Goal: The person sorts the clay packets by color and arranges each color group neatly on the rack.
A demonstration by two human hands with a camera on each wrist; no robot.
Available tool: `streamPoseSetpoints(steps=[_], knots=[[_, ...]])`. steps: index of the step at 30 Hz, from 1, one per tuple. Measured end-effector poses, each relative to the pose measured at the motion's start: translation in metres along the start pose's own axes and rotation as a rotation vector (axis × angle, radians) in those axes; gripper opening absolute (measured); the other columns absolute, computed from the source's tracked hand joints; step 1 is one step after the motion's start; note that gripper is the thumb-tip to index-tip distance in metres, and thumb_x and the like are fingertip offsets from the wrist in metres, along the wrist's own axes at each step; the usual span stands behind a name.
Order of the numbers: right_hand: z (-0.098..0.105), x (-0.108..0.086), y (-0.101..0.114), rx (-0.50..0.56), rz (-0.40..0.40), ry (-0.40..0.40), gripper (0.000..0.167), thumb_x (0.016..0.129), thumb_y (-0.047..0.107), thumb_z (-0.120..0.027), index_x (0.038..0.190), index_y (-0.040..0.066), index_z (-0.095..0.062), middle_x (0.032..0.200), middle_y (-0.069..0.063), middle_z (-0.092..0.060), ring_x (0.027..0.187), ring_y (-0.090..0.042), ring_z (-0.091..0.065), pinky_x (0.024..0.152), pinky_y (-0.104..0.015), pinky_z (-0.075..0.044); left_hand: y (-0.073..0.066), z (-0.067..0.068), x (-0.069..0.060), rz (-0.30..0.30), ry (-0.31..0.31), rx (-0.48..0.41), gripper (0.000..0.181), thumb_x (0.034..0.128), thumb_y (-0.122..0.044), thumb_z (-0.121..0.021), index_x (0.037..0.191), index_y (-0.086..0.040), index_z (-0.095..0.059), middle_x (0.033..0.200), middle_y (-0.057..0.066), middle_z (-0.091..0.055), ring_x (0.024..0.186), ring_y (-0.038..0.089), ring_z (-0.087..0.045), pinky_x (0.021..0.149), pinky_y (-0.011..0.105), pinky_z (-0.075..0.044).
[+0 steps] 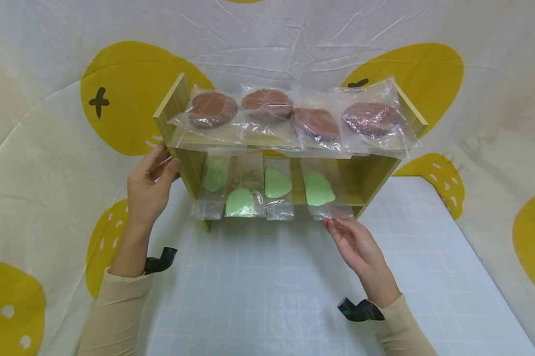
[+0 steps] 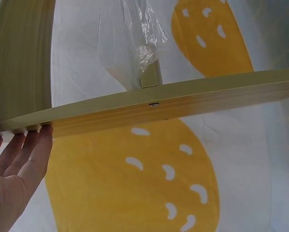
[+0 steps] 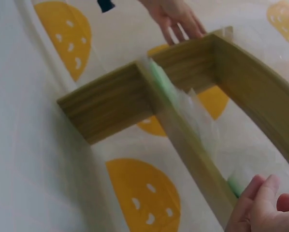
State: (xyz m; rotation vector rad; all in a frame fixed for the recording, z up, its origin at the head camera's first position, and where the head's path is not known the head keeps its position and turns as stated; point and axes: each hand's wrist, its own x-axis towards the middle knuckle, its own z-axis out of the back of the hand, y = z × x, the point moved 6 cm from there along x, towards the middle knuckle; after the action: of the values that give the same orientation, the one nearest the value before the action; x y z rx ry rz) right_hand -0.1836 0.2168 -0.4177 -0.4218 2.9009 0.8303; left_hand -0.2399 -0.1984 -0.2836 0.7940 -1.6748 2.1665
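Observation:
A small two-tier wooden shelf (image 1: 374, 178) stands on the table. Fingertips of my left hand (image 1: 149, 183) touch the outer face of its left side panel (image 2: 110, 107); the hand holds nothing. At the lower tier's right, the thumb and fingers of my right hand (image 1: 358, 244) pinch the bottom edge of a clear plastic bag (image 1: 325, 212) with a flat green piece (image 1: 319, 189) inside. To its left, similar bags with green pieces (image 1: 278, 183) lie side by side, overhanging the front edge. Clear bags with round reddish-brown patties (image 1: 212, 109) line the top tier.
The table has a pale checked cover (image 1: 267, 291). Behind and beside it hangs a white cloth (image 1: 267, 44) printed with yellow shapes. A black wrist camera (image 1: 160, 260) sits on the left wrist and another wrist camera (image 1: 360, 310) on the right.

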Motion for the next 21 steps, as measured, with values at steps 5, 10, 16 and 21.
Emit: streamPoseSetpoints(steps=[5, 10, 16, 21], knots=[[-0.0015, 0.0014, 0.0019, 0.04, 0.005, 0.021, 0.021, 0.105, -0.004, -0.041, 0.103, -0.008, -0.061, 0.121, -0.02, -0.049, 0.112, -0.03, -0.061, 0.109, -0.03, -0.039, -0.0002, 0.0, 0.0001, 0.01, -0.002, -0.015, 0.046, 0.0963, -0.002, -0.064, 0.14, -0.013, -0.059, 0.134, 0.011, -0.062, 0.114, 0.022, -0.065, 0.081, 0.026, -0.058], [-0.0002, 0.0028, 0.0039, 0.044, 0.017, 0.009, 0.016, 0.105, -0.002, -0.042, 0.116, -0.008, -0.052, 0.122, -0.018, -0.049, 0.119, -0.03, -0.058, 0.111, -0.031, -0.036, -0.0011, -0.0013, 0.001, 0.005, 0.001, -0.029, 0.045, 0.0961, -0.001, -0.065, 0.139, -0.011, -0.06, 0.133, 0.012, -0.063, 0.113, 0.024, -0.066, 0.081, 0.027, -0.058], [0.0005, 0.002, 0.0061, 0.047, 0.034, 0.025, 0.018, 0.106, -0.002, -0.04, 0.118, -0.009, -0.051, 0.12, -0.02, -0.052, 0.12, -0.031, -0.058, 0.112, -0.032, -0.035, -0.0013, -0.0014, 0.0008, 0.0, -0.001, -0.027, 0.044, 0.0963, -0.002, -0.065, 0.139, -0.011, -0.06, 0.133, 0.012, -0.063, 0.113, 0.025, -0.065, 0.081, 0.027, -0.058], [0.0043, 0.0009, 0.0036, -0.029, 0.03, 0.001, 0.023, 0.107, 0.0, -0.04, 0.128, -0.006, -0.045, 0.129, -0.02, -0.049, 0.124, -0.029, -0.056, 0.112, -0.033, -0.036, -0.0016, -0.0003, -0.0002, 0.002, -0.009, -0.014, 0.044, 0.0964, -0.003, -0.065, 0.139, -0.011, -0.06, 0.132, 0.012, -0.063, 0.112, 0.024, -0.066, 0.08, 0.027, -0.058]])
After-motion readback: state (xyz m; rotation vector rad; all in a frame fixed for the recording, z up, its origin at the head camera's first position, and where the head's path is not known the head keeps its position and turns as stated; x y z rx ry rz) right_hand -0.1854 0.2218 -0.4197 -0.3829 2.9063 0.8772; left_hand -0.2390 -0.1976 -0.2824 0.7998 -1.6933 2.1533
